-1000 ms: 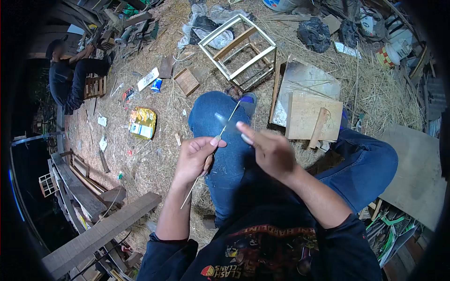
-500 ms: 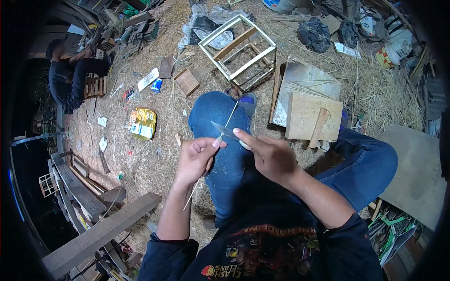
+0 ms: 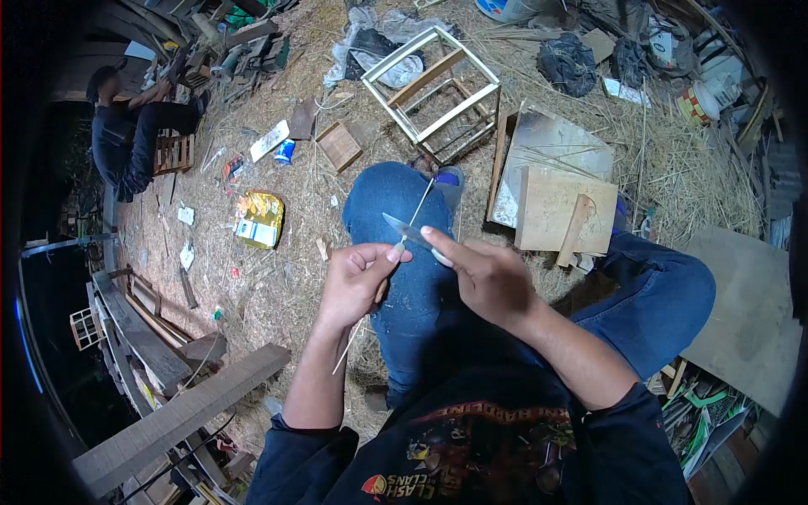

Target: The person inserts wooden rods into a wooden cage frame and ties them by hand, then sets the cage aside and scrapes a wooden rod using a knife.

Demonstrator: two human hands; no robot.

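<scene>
A thin pale stick (image 3: 422,201) is pinched in my left hand (image 3: 360,282), above the knee of my jeans (image 3: 389,194). Its lower end comes out beneath the hand and slants down past the wrist. My right hand (image 3: 488,278) grips a small knife (image 3: 404,227), with the index finger stretched along the back of the blade. The blade lies across the stick just above my left fingertips. The knife's handle is mostly hidden in the right hand.
A wooden frame (image 3: 431,94) stands ahead, with boards (image 3: 566,206) to its right. A small wooden tray (image 3: 339,146) and a yellow packet (image 3: 259,220) lie on the littered ground. Another person (image 3: 126,135) sits at the far left. A beam (image 3: 181,421) juts in at lower left.
The knife blade was blurred and higher up beside the stick a second ago; it now lies across the stick near my left fingers. The view has shifted slightly.
</scene>
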